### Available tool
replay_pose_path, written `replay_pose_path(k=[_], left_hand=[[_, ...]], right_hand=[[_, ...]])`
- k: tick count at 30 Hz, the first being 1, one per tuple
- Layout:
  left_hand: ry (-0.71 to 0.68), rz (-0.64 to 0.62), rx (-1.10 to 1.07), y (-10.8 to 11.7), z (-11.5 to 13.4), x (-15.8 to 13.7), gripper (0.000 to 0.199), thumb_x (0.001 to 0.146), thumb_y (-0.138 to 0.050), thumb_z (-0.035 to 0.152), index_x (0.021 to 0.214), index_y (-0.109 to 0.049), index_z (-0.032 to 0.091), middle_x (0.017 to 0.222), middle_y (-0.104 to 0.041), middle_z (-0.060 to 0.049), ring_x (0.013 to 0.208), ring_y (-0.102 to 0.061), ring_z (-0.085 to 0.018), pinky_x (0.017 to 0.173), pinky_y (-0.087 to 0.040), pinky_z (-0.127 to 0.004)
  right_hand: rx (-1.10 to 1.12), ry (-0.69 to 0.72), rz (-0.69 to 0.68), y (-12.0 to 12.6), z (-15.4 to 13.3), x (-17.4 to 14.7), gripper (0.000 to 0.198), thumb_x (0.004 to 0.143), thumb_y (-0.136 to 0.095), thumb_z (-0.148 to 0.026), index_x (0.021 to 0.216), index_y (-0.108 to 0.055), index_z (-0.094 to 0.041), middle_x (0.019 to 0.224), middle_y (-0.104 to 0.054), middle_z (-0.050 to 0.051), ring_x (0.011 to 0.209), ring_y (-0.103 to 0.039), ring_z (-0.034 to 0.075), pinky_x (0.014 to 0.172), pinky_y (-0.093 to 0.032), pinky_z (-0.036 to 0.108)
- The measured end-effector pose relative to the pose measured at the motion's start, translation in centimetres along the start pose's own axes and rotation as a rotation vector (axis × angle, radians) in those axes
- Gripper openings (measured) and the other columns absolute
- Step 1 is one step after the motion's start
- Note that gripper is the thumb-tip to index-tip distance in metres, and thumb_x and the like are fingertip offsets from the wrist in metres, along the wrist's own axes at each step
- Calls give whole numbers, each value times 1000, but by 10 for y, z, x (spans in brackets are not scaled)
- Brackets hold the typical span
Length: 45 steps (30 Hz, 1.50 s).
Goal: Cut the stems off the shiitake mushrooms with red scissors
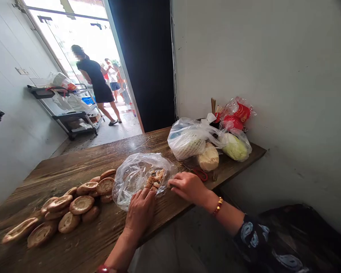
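Observation:
A clear plastic bag (127,178) lies spread open on the wooden table, with a small heap of mushroom stems (155,178) inside. My left hand (141,209) is at the bag's near edge, fingers curled over the plastic, fingertips partly hidden. At the bag's right edge, my right hand (189,187) has its fingers bent together on the rim; its grip is partly hidden. Left of the bag sits a pile of brown mushroom caps (82,204), most with their undersides up. Red-handled scissors (200,174) lie just beyond my right hand.
The wooden table (102,242) ends at a near edge by my wrists. At its far right stand a white plastic bag (184,140), a wrapped pale bundle (208,157), a bagged cabbage (234,147) and a red package (238,113). A person (95,79) stands beside a cart (71,110) near the doorway.

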State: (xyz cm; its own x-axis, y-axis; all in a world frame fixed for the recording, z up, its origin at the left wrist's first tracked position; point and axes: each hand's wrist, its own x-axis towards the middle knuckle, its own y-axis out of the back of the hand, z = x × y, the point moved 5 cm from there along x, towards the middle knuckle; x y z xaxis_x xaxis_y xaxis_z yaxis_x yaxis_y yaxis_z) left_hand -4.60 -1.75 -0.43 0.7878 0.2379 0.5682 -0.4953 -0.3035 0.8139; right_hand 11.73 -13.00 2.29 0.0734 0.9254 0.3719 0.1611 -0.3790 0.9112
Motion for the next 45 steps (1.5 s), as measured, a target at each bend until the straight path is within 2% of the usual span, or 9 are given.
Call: replay_pose_path(k=[4,7,12,16,20,28,37,40,45], left_hand=[[10,22,-62,3,-2,2,25,95,-41,25,86,-64,24,84,-68,-6,78,-63,-23,72,-47,-35],[1,43,-90,7,-2,4,26,95,-41,25,83,-63,24,85,-68,-6,77,-63,-22,72,-48,-35],[-14,76,-110,9,-3,4,25,96,-41,27,81,-62,25,80,-67,-4,75,-63,-22,69,-50,-35],[-18,102,-145,9,-5,4,20,95,-44,26,87,-62,26,82,-68,-3,75,-65,-22,69,-51,-35],[-45,71,-176,10,-5,6,17,94,-46,26,88,-62,27,83,-68,-3,76,-66,-21,68,-52,-33],[-58,13,-158,8,-1,8,19,95,-46,27,87,-63,26,83,-69,-3,76,-66,-21,70,-53,-33],[16,-92,-144,10,12,2,22,95,-43,20,91,-64,23,109,-71,-8,101,-66,-23,86,-51,-37],[113,-136,-139,9,11,0,22,95,-42,19,91,-63,21,99,-70,-9,94,-65,-22,84,-50,-37],[172,-127,-102,8,12,-4,18,91,-45,16,90,-63,20,89,-66,-7,85,-60,-22,80,-48,-37]], right_hand=[[-24,-35,-68,-23,-12,16,35,90,-65,-38,122,-63,-24,119,-66,8,102,-61,24,84,-48,35],[-27,-57,-74,-31,-5,22,22,95,-58,-31,113,-66,-21,114,-68,10,101,-61,23,82,-49,34],[-3,3,-63,-33,7,17,24,100,-47,-25,113,-66,-19,113,-69,10,103,-61,21,86,-47,33],[38,19,-40,-32,6,14,35,92,-62,-45,121,-63,-26,119,-67,4,105,-60,21,88,-47,34],[62,-45,-6,-37,-4,18,51,80,-66,-66,108,-68,-23,116,-66,7,107,-57,27,88,-47,40],[92,-23,-47,-39,-1,20,19,85,-63,-26,101,-67,-17,109,-66,11,99,-59,24,87,-47,35],[246,5,-47,-38,2,3,20,89,-66,-40,92,-70,-21,102,-68,6,99,-61,21,87,-47,33],[326,48,-32,-43,1,2,15,90,-65,-31,98,-71,-21,103,-69,6,99,-62,21,87,-49,33],[617,-8,125,-48,15,-1,36,86,-66,-22,122,-66,-24,119,-65,7,110,-62,22,97,-49,37]])
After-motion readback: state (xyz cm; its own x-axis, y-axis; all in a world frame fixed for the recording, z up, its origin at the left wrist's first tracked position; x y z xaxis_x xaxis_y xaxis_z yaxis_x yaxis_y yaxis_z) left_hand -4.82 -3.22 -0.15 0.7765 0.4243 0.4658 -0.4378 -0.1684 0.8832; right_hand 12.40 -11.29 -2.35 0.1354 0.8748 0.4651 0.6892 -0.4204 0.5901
